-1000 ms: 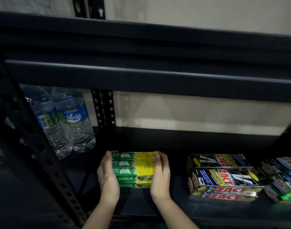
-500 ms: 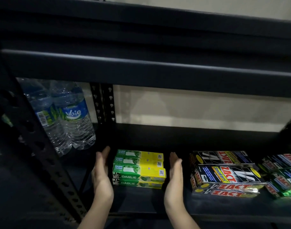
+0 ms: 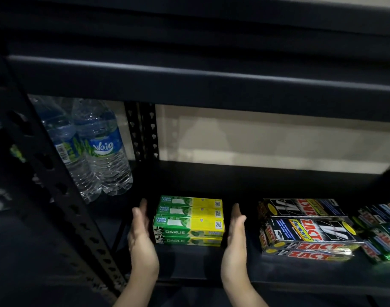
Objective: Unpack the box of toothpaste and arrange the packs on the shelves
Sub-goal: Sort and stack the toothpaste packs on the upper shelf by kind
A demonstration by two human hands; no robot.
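Both hands are held flat and upright on either side of a stack of green-and-yellow cardboard toothpaste packs (image 3: 189,220), nothing being gripped. With straight fingers the left hand (image 3: 141,235) is set just beside the stack's left end, possibly touching it; contact cannot be confirmed. The right hand (image 3: 235,238) is likewise opened, palm inward, and is kept slightly apart from the right end.

The stack is seated on the dark metal shelf board (image 3: 189,267), near its front left, two layers deep, with the printed long sides turned toward the front edge. Two clear plastic water bottles with blue labels (image 3: 96,151) are stood behind and to the left, beyond a perforated black upright (image 3: 143,131). Black-and-red cardboard toothpaste cartons (image 3: 306,231) are piled well to the right.

The step in hand is judged to be squaring the placed stack. It is best done by pressing both flat palms inward together, evenly and lightly, so that the ends are brought flush without the upper layer being slid off the lower. The front faces should then be aligned parallel with the shelf edge, and a gap kept from the black cartons. The source box is not shown, so the remaining count cannot be judged
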